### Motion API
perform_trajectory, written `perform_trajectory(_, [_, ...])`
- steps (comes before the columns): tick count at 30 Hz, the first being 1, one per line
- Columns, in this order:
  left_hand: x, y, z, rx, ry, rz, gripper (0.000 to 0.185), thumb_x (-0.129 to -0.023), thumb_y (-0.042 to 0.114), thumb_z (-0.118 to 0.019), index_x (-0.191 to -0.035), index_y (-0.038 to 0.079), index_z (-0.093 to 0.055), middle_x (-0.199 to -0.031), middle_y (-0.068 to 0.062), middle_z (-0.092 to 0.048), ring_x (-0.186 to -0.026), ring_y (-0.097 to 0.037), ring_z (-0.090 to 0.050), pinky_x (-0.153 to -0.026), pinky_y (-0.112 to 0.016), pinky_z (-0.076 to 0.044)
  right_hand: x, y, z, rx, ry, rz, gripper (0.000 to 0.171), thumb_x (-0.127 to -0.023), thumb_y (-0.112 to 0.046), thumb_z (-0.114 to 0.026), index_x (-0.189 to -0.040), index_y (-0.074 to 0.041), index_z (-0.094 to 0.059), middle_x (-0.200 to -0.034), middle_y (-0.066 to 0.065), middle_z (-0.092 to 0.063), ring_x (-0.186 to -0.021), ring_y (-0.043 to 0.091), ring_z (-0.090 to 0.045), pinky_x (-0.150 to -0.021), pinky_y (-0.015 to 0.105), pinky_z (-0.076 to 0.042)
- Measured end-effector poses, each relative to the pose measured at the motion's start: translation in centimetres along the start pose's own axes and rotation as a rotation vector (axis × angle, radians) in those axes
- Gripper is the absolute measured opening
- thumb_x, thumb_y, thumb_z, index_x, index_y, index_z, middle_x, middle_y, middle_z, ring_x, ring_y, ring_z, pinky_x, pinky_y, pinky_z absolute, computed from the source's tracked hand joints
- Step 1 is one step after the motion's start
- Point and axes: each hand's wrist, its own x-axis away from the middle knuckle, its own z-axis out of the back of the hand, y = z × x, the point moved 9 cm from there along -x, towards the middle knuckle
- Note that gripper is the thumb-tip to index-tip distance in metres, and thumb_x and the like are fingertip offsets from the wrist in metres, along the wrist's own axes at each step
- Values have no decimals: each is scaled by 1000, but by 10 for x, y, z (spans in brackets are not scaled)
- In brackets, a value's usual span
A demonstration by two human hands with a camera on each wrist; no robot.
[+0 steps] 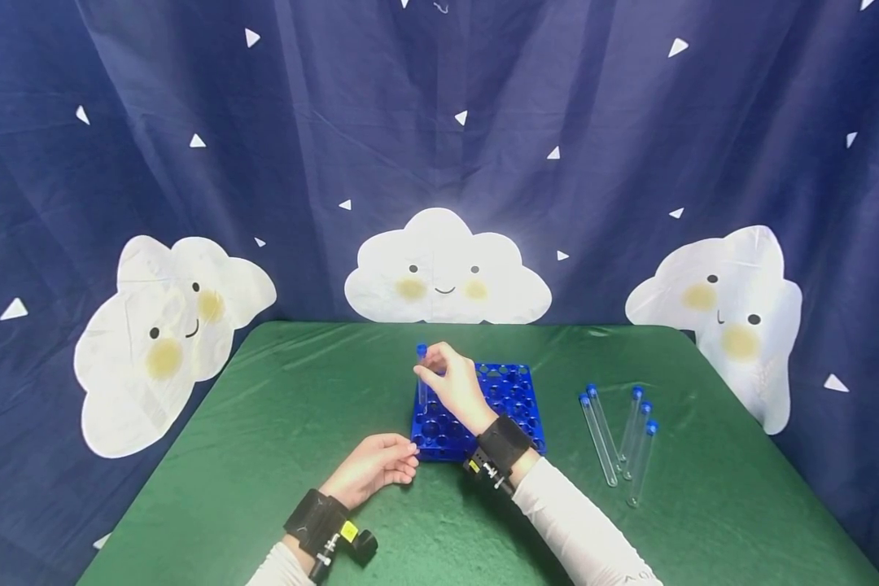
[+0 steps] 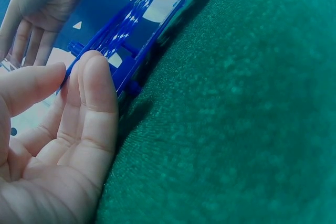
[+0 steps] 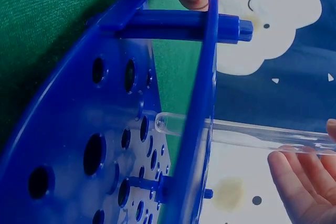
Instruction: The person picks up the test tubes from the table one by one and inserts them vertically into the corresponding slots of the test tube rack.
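On the left of the green table (image 1: 278,423), the left hand (image 1: 372,468) rests on the cloth with its fingers nearly straight and close together, holding nothing; the fingertips (image 2: 92,72) touch the near left corner of the blue rack (image 1: 476,411). The left wrist view shows the same contact, with the fingers laid side by side against the rack's edge. The rack sits at the middle of the table, its top plate full of round holes. Above its left side, the right hand (image 1: 454,387) pinches a clear tube (image 1: 422,378) near its blue cap between thumb and fingertips, the other fingers loosely curled. The tube stands upright in the head view, and in the right wrist view its rounded lower end (image 3: 165,123) has passed through a hole in the top plate and hangs between the rack's plates; whether it touches the bottom plate cannot be told. To the right of the rack, apart from it, five more blue-capped tubes (image 1: 618,435) lie flat on the cloth, two side by side nearer the rack and three just beyond them. Behind the table hangs a dark blue curtain (image 1: 630,146) with white clouds.
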Motion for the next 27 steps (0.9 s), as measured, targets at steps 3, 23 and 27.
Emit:
perform_trajectory(3, [0, 0, 0, -5, 0, -2, 5, -97, 12, -59, -95, 8, -62, -81, 1, -68, -70, -9, -65, -69, -23, -59, 0, 1, -1, -8, -13, -8, 21, -86, -13, -74, -100, -6, -60, -93, 10, -72, -89, 24, -71, -84, 37, -60])
perform_trajectory(23, [2, 1, 0, 6, -17, -6, 3, -96, 11, -59, -96, 9, -60, -83, 2, -69, -71, -9, -66, -71, -23, -59, 4, 10, 56, 39, 4, -31, 29, -86, -19, -75, -108, -6, -63, -100, 10, -73, -93, 25, -71, -87, 43, -58])
perform_trajectory(27, [2, 1, -1, 7, -24, -5, 3, -96, 11, -59, -98, 8, -60, -83, 2, -69, -72, -9, -66, -71, -23, -59, 10, 19, 88, 72, 27, -32, 30, -85, -20, -76, -109, -5, -63, -100, 12, -74, -93, 25, -72, -86, 42, -59])
